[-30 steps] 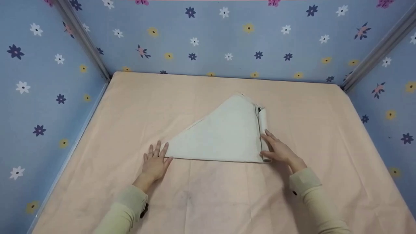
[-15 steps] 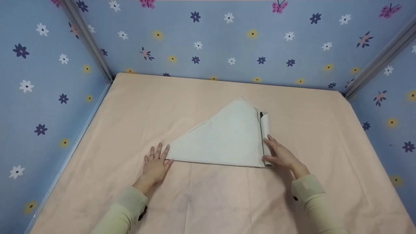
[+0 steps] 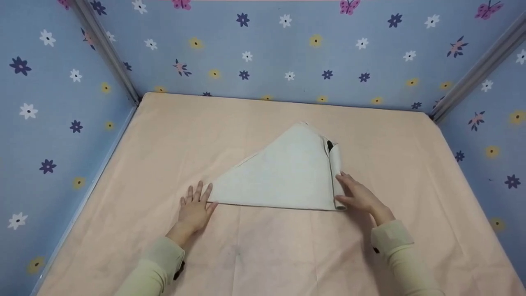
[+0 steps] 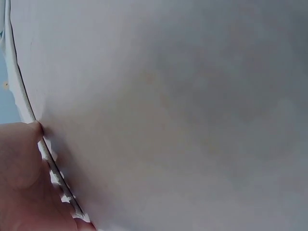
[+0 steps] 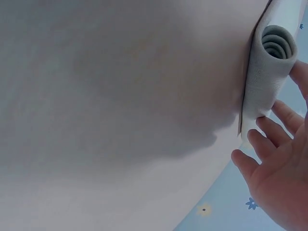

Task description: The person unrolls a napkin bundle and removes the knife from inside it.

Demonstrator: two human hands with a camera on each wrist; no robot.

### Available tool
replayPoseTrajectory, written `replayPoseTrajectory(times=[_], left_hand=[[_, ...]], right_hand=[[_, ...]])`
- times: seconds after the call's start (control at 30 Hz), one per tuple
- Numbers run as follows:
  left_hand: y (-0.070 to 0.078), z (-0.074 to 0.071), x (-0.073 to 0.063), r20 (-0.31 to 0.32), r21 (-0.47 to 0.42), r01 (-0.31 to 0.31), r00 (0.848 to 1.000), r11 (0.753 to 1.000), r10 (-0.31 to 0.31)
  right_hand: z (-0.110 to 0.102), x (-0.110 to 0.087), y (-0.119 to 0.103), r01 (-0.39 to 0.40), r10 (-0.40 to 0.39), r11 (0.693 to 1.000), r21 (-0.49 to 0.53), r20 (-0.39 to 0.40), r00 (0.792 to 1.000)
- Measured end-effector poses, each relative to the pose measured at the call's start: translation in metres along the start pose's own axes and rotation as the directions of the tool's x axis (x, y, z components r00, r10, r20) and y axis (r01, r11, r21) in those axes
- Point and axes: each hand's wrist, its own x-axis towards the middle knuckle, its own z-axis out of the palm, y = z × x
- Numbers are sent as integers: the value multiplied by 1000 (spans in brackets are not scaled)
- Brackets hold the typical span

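A white piece of cloth or soft sheet [image 3: 271, 172], folded into a pointed shape, lies flat with its narrow tip at the left. Its right side is wound into a tight roll [image 3: 335, 164], whose spiral end shows in the right wrist view. My left hand [image 3: 194, 211] rests with spread fingers on the narrow tip; its thumb touches the near edge. At the roll, the fingertips and thumb of my right hand [image 3: 361, 197] touch the near half, fingers loosely extended. In the right wrist view the roll [image 5: 272, 72] is beside that hand's fingertips.
A pale peach cover [image 3: 271, 259] with faint creases spreads over the tabletop. Blue flowered panels [image 3: 283, 61] stand along the back and both sides, with grey metal posts [image 3: 109, 53] at the back corners.
My right fingertips and thumb have shifted slightly right, off the top of the roll toward its outer side. The dark gap at the roll's far end looks wider. The left hand stays put.
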Motion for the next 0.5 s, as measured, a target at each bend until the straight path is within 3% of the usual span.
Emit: replayPoseTrajectory(times=[0.5], left_hand=[[0,0,0,23,-12,9,1000,1000,-9]], right_hand=[[-6,-7,9,-46,46,999,-14,22,999]])
